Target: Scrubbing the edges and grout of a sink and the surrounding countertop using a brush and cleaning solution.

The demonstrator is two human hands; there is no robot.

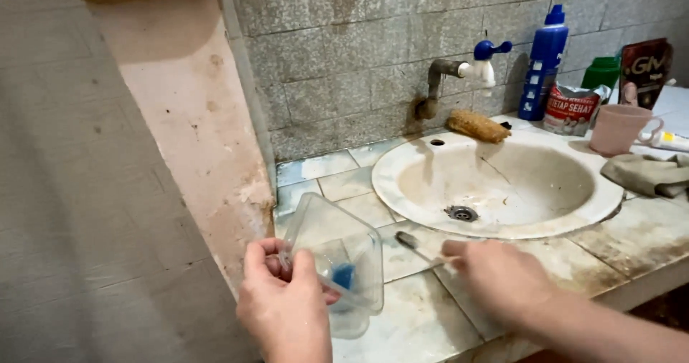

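Grey tiles line the wall behind a stained tiled table (402, 327) with a round white sink (502, 183) set into it. Just in front of the sink, at its near-left rim, my left hand (287, 298) grips a clear plastic box (337, 262) with its hinged lid standing open; something small and blue lies inside. My right hand (499, 277), directly in front of the sink, pinches the handle of a toothbrush (423, 250) between closed fingers, and the brush head points left toward the box, close to it, though I cannot tell whether they touch. Behind the sink a tap (466, 68) with a blue handle juts from the wall, and a brown scrubber (477, 126) lies on the sink's back rim. Behind the sink to the right stand a blue bottle (544, 61) and a pouch (570, 108). Right of the sink sit a pink cup (619, 128) and a crumpled grey cloth (649, 174). Left of the sink rises a worn pink pillar (194, 119).
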